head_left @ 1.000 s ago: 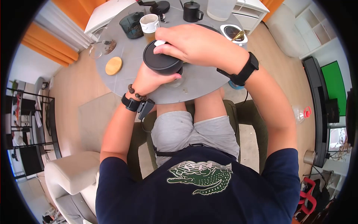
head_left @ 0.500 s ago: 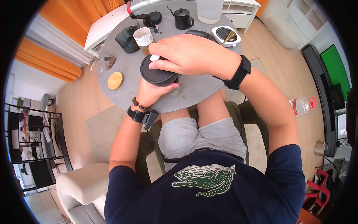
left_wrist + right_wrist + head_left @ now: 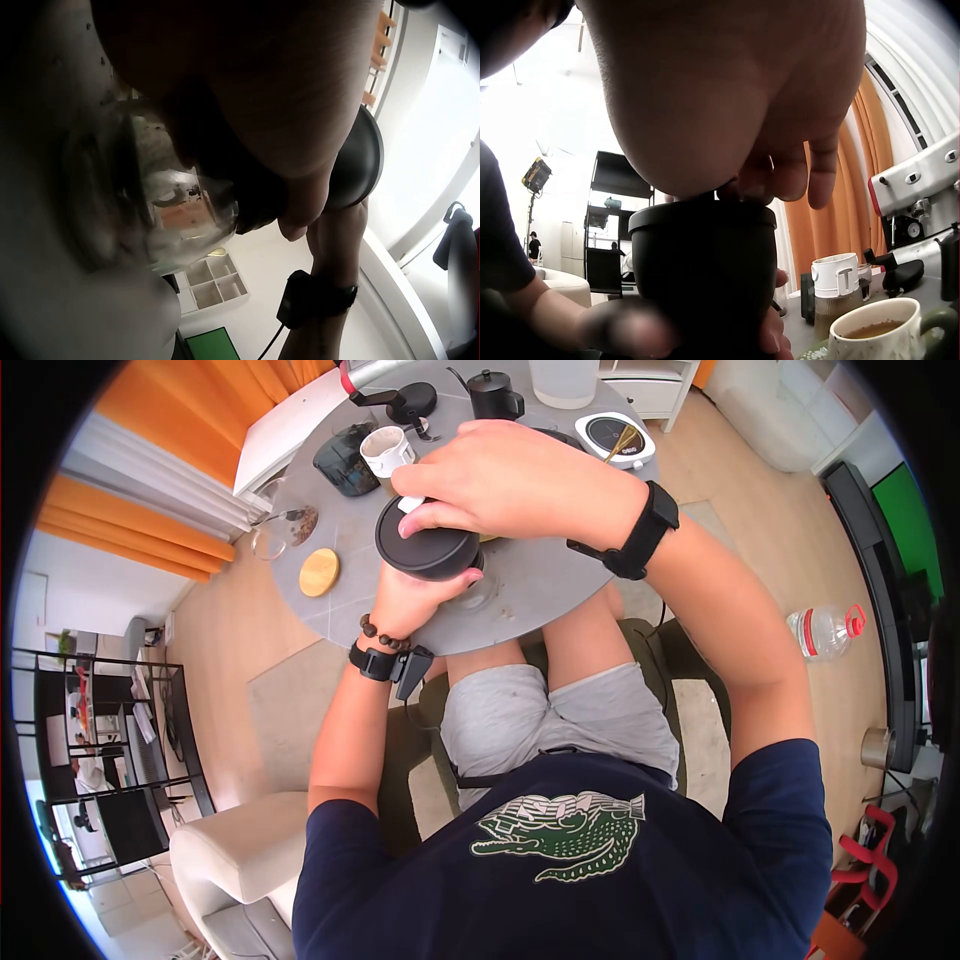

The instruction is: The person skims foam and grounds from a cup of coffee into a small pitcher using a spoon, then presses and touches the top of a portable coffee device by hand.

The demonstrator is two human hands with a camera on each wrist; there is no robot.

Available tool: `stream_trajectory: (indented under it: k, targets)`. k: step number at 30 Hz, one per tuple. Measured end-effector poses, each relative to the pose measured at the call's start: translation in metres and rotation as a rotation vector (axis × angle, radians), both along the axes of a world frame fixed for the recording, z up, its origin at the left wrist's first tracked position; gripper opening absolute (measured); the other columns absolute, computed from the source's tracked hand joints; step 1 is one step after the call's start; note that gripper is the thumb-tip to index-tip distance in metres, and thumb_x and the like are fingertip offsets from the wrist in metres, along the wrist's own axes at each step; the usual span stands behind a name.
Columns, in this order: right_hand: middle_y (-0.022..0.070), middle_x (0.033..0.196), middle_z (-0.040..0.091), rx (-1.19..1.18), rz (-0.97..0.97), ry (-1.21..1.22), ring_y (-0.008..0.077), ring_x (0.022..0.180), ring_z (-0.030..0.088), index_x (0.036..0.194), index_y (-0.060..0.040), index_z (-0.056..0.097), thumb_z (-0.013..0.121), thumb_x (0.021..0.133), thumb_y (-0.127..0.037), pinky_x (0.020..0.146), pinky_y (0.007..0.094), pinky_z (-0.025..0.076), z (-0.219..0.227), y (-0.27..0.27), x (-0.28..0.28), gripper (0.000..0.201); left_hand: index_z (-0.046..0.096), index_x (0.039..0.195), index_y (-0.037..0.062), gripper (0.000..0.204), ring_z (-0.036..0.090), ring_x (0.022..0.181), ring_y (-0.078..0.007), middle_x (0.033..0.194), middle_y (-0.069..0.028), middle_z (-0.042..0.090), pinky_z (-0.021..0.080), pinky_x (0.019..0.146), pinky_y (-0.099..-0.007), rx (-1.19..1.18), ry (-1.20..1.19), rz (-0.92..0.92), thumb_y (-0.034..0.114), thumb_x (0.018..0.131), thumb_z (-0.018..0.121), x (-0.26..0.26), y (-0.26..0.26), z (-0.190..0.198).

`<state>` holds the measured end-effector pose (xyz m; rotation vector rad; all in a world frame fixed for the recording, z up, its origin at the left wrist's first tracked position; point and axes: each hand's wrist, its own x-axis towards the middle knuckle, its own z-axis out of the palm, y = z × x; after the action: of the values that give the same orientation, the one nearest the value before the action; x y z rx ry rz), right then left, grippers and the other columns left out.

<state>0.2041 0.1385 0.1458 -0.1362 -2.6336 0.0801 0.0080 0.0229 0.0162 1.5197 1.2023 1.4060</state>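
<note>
A black flared container with a flat lid [image 3: 428,548] sits tilted between both hands, above a clear glass base [image 3: 169,217]. My left hand [image 3: 405,598] wraps the narrow part under the black body [image 3: 705,277], thumb along its near side. From above, my right hand [image 3: 500,478] pinches a small white knob [image 3: 410,504] on the lid between thumb and fingers. The left palm hides most of the join between black body and glass. Behind the container stands a white-topped cup [image 3: 387,452], with a dark translucent jar [image 3: 347,460] beside it.
Left on the grey table [image 3: 330,615] lie a round wooden lid [image 3: 319,572] and a tipped glass vessel with brown bits [image 3: 298,526]. Farther back are a black kettle [image 3: 494,396], a white scale [image 3: 613,440] and a clear pitcher [image 3: 563,382]. A mug of brown liquid [image 3: 896,343] stands near the right hand.
The head view has shifted, so the table and hands appear in a slightly different place. Both hands keep their hold on the container and its white knob.
</note>
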Motion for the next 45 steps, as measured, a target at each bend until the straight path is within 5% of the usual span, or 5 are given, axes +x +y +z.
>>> stream_trajectory:
  k: [16,34,37,39,45]
  targets:
    - [0.0136,0.077,0.073,0.009,-0.119,0.060,0.0390,0.077,0.071,0.100,-0.0075,0.067,0.066,0.110,-0.051,0.083,0.0458,0.055,-0.009,-0.009,-0.004,0.045,0.066,0.139,0.0017,0.067,0.073,0.122,-0.0203,0.133,-0.0089,0.075,0.061,0.104,-0.0377,0.080,0.019,0.054,0.005,0.081,0.100,0.011,-0.001,0.003]
    - [0.0132,0.070,0.075,0.162,-0.424,0.158,0.0344,0.064,0.076,0.079,-0.0089,0.078,0.074,0.103,-0.047,0.058,0.0435,0.057,0.019,-0.037,-0.001,0.046,0.059,0.143,-0.0007,0.071,0.072,0.122,-0.0204,0.137,-0.0109,0.072,0.060,0.103,-0.0371,-0.043,-0.018,0.223,0.010,0.084,0.097,0.037,-0.003,0.040]
    - [0.0086,0.071,0.073,0.189,-0.438,0.126,0.0259,0.065,0.073,0.084,-0.0047,0.081,0.078,0.101,-0.035,0.060,0.0369,0.054,0.032,-0.043,0.004,0.035,0.055,0.147,-0.0005,0.079,0.072,0.124,-0.0213,0.139,-0.0120,0.071,0.059,0.105,-0.0374,-0.018,0.075,0.323,0.014,0.082,0.098,0.043,-0.008,0.050]
    - [0.0167,0.131,0.082,-0.197,-0.237,0.014,0.0310,0.119,0.078,0.129,0.0031,0.082,0.069,0.111,-0.021,0.105,0.0395,0.061,0.037,-0.045,0.006,0.033,0.054,0.148,-0.0002,0.081,0.072,0.124,-0.0222,0.141,-0.0127,0.071,0.058,0.107,-0.0377,0.077,0.126,0.367,0.016,0.082,0.099,0.046,-0.012,0.054]
    - [0.0130,0.115,0.082,-0.294,-0.109,-0.108,0.0267,0.103,0.078,0.121,0.0021,0.081,0.064,0.111,-0.018,0.093,0.0414,0.064,0.074,-0.049,0.030,0.028,0.058,0.147,-0.0020,0.068,0.070,0.125,-0.0192,0.141,-0.0107,0.071,0.057,0.107,-0.0371,0.094,0.134,0.252,0.011,0.090,0.093,0.044,-0.020,0.072]
